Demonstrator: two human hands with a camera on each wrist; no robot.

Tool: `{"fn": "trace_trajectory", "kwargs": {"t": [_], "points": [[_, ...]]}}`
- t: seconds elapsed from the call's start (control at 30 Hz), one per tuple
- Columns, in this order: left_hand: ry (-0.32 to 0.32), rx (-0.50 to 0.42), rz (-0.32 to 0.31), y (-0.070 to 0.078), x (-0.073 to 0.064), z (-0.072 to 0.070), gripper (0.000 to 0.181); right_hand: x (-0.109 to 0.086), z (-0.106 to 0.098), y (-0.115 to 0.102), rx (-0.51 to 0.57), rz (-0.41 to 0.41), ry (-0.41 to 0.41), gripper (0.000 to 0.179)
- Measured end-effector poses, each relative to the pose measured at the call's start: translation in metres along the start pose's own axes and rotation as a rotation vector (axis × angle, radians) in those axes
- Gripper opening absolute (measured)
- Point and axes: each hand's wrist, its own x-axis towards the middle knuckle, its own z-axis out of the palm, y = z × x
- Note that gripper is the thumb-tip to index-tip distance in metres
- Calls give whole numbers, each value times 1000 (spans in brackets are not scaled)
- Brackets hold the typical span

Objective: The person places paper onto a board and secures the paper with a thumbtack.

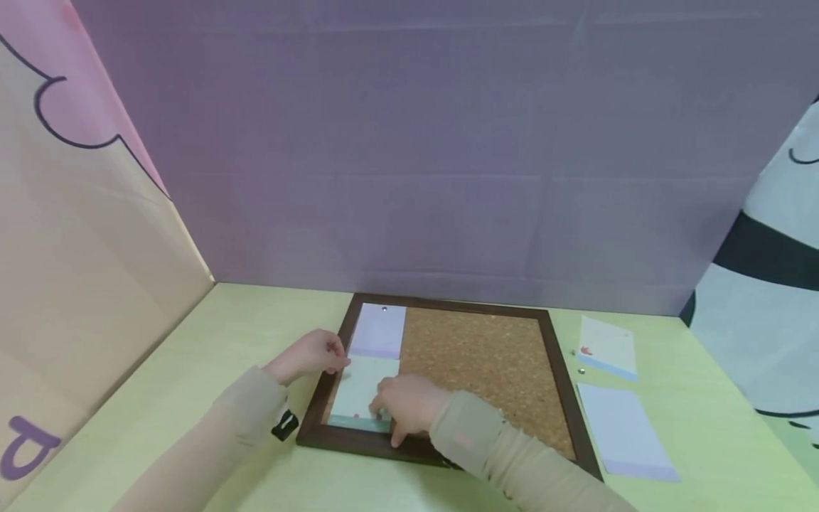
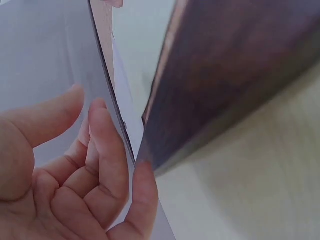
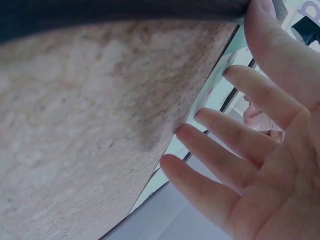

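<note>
A framed corkboard (image 1: 473,355) lies on the table. On its left side, a white card with a green lower edge (image 1: 361,387) lies below a lavender card (image 1: 379,333), which has a small pin (image 1: 384,308) near its top. My left hand (image 1: 313,353) is at the board's left side, its fingertips by the white card's upper left. In the left wrist view its fingers are loosely bent with nothing between them, near the dark wooden frame (image 2: 225,75). Spread, fairly straight fingers of my right hand (image 1: 412,404) rest at the white card's lower right; the right wrist view shows them holding nothing.
Right of the board, a cream card with a blue edge (image 1: 608,348) and another lavender card (image 1: 627,430) lie on the table (image 1: 281,306). Two small pins lie between those cards and the frame, one pin (image 1: 581,370) nearer me. A purple backdrop (image 1: 448,142) rises behind.
</note>
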Motion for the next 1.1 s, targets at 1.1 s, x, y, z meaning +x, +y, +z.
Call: {"fn": "trace_trajectory", "kwargs": {"t": [1.1], "points": [[66,-32,-43,-45,-47,-28,17,-4,3,4,43,9,6,45]]}}
